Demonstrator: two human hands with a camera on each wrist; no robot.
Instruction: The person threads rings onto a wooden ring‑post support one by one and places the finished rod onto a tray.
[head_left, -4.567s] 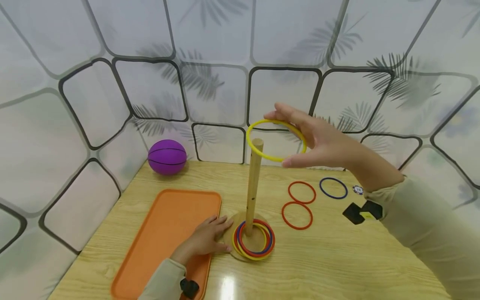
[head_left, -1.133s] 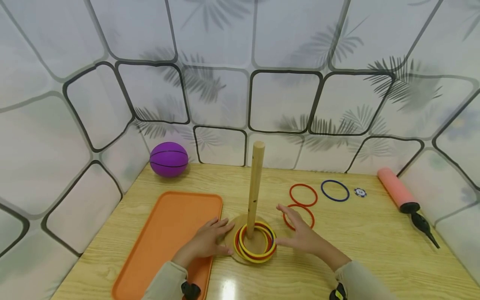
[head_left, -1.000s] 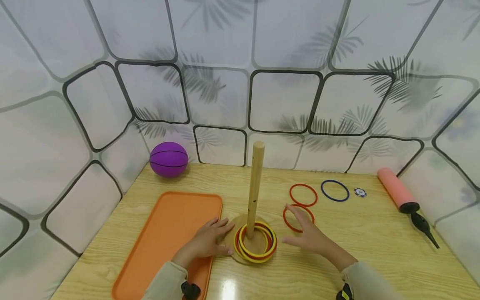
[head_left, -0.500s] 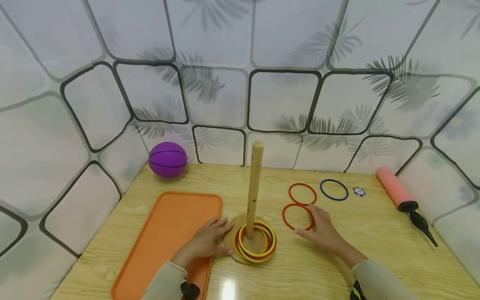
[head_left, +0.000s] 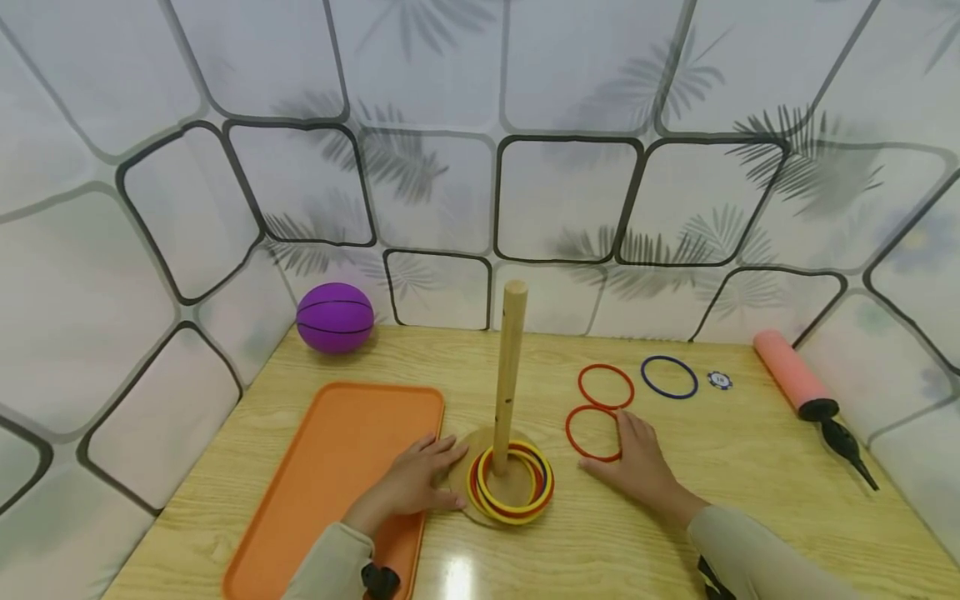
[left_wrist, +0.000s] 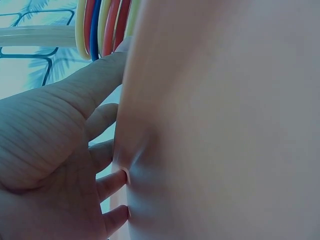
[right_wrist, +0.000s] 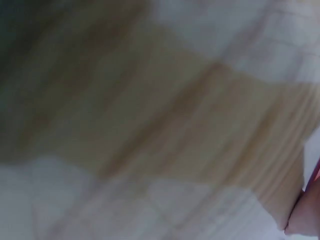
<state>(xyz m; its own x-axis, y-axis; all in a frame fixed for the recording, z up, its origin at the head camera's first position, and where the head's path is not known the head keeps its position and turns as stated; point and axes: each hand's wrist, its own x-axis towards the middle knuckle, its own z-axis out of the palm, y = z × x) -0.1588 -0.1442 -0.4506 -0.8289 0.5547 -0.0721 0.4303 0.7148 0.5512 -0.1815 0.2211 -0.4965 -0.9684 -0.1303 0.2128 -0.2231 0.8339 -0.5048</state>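
Note:
My left hand (head_left: pixel 414 481) lies with spread fingers at the left side of the round wooden base (head_left: pixel 476 442), overlapping the tray's edge. From that base rises a wooden post (head_left: pixel 510 367). Several yellow, red and blue rings (head_left: pixel 512 518) are stacked around its foot; the left wrist view shows the stacked rings (left_wrist: pixel 100 30) beyond the left thumb. My right hand (head_left: pixel 641 467) is at the nearer red ring (head_left: pixel 581 450), fingertips at its right rim and thumb at its near rim, spread apart. The ring lies flat. The right wrist view is mostly blurred.
Another red ring (head_left: pixel 604 365) lies just behind the nearer one. A blue ring (head_left: pixel 669 396) and a poker chip (head_left: pixel 720 380) are farther right. At the right edge lies a pink hand pump (head_left: pixel 793 371). An orange tray (head_left: pixel 352 425) and a purple ball (head_left: pixel 334 317) are left.
Earlier my right hand held a yellow ring over the post; that ring now lies on top of the stack. The right hand has moved right to the nearer red ring. The left hand stayed.

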